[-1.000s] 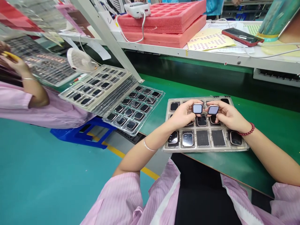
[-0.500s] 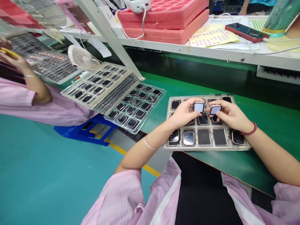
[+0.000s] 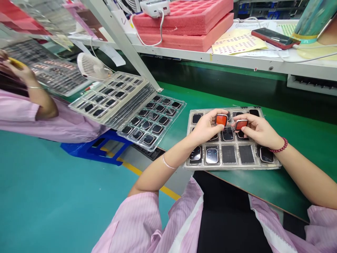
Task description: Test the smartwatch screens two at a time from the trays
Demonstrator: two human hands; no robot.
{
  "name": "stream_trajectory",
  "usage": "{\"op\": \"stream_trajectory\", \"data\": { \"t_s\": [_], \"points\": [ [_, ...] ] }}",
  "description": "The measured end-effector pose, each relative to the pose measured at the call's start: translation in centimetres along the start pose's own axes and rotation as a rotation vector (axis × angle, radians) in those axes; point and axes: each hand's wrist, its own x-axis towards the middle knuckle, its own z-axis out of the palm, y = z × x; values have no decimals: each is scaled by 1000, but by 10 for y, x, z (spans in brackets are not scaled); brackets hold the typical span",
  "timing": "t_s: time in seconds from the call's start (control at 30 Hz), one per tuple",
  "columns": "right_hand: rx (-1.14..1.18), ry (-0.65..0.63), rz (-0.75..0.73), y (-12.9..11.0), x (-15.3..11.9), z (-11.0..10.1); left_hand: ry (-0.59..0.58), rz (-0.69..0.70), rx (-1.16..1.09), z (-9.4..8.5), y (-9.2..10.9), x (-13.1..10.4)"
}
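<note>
My left hand [image 3: 208, 127] grips a square smartwatch body [image 3: 221, 119] between thumb and fingers, its screen glowing orange-red. In my right hand [image 3: 259, 130] is a second smartwatch [image 3: 241, 124], also lit orange-red. Both are held side by side above a clear plastic tray [image 3: 229, 166] on the green table. Dark-screened watches sit in many of its pockets; one front-row watch [image 3: 212, 155] shows a pale lit screen. Two pockets in the front row, including this bare pocket [image 3: 229, 154], hold no watch. My hands hide part of the back and middle rows.
Left of my tray lies another tray of watches [image 3: 157, 129], beside a stack of trays [image 3: 110, 95]. A white fan [image 3: 92, 66] stands behind the stack. The shelf above carries red foam trays [image 3: 181, 38] and a phone [image 3: 275, 38]. A co-worker's arm [image 3: 43, 102] is at far left.
Both held watch screens have gone from pale white to orange-red. My hands have stayed almost in the same place, each keeping its watch.
</note>
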Motion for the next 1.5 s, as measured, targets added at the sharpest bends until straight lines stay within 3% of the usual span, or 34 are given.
{"op": "stream_trajectory", "data": {
  "t_s": [0.63, 1.13, 1.5],
  "points": [
    [7, -43, 6, -3, 0, 0, 8, -52, -68, 1, 0, 1],
    [6, 19, 44, -5, -1, -1, 13, -131, -41, 0, 8, -2],
    [33, 22, 36, -5, -1, 0, -50, -73, -30, 1, 3, -1]
  ]
}}
